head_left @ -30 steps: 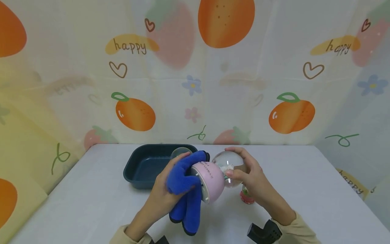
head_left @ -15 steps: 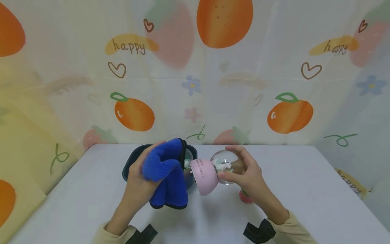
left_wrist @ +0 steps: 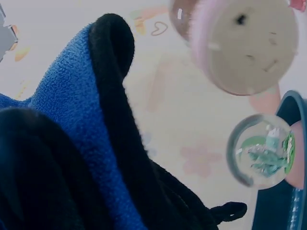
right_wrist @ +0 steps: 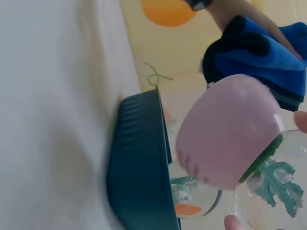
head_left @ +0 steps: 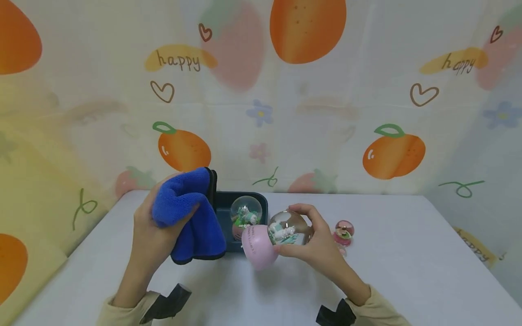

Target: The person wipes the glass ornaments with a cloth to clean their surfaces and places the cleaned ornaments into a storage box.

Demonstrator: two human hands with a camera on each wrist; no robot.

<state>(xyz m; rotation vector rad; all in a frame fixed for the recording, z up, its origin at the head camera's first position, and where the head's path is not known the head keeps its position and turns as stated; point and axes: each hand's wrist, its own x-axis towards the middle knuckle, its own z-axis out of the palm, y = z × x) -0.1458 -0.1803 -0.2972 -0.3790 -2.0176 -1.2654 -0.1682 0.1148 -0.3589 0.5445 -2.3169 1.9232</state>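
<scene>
My left hand point(head_left: 152, 228) grips a blue cloth point(head_left: 195, 226) with black edging, raised over the left part of the dark tray. The fingers of my right hand point(head_left: 316, 240) hold a snow globe by its clear ball point(head_left: 287, 228). Its pink base point(head_left: 259, 247) points left and the globe lies tilted on its side, above the table. White and teal figures show inside the ball. In the left wrist view the pale underside point(left_wrist: 254, 48) of the base faces the camera. Another snow globe point(head_left: 246, 213) stands upright inside the dark teal tray point(head_left: 261, 199), behind the held one.
A small pink-and-red globe ornament point(head_left: 344, 233) stands on the white table point(head_left: 387, 271) to the right of my right hand. A patterned fabric backdrop point(head_left: 310, 149) rises along the table's back edge.
My left hand has drawn the cloth away from the globe's base, up and to the left. The right hand has shifted left and slightly down with the snow globe, baring the small ornament.
</scene>
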